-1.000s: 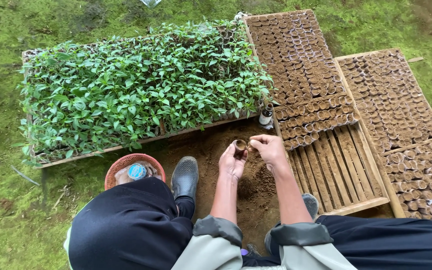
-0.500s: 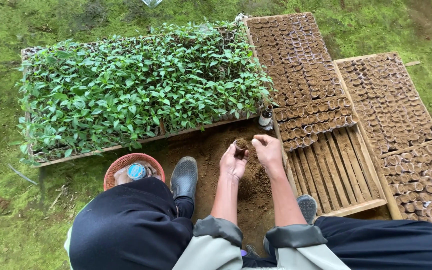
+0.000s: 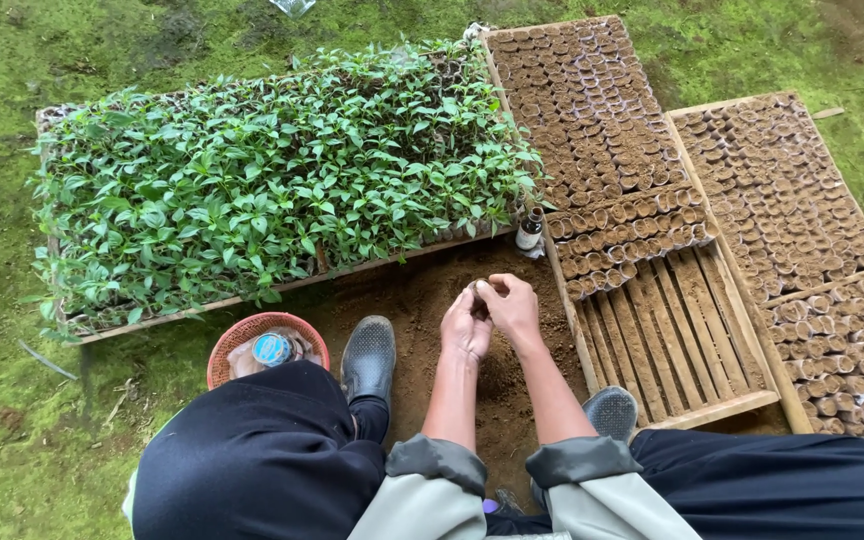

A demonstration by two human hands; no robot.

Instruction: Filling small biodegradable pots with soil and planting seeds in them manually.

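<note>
Our two hands meet over the bare soil: the left hand is curled around a small soil-filled seedling pot, of which only the top shows between the fingers, and the right hand is closed over it from the other side, fingertips pressed against the pot's rim. Both hands touch each other there, just above a patch of loose brown soil that spreads between our feet. Our left shoe stands on that soil just left of the hands, and the toe of the right shoe shows beside the right forearm. Directly right of the hands lies a wooden slatted tray, its near part bare slats and its far part packed with rows of filled pots. A small dark bottle stands upright at that tray's near left corner. Beyond it a second tray of pots lies further right. Left of the bottle stretches a wide tray of green seedlings. Near our left knee sits a red woven basket holding a bottle with a blue cap. Moss-green ground surrounds everything
</note>
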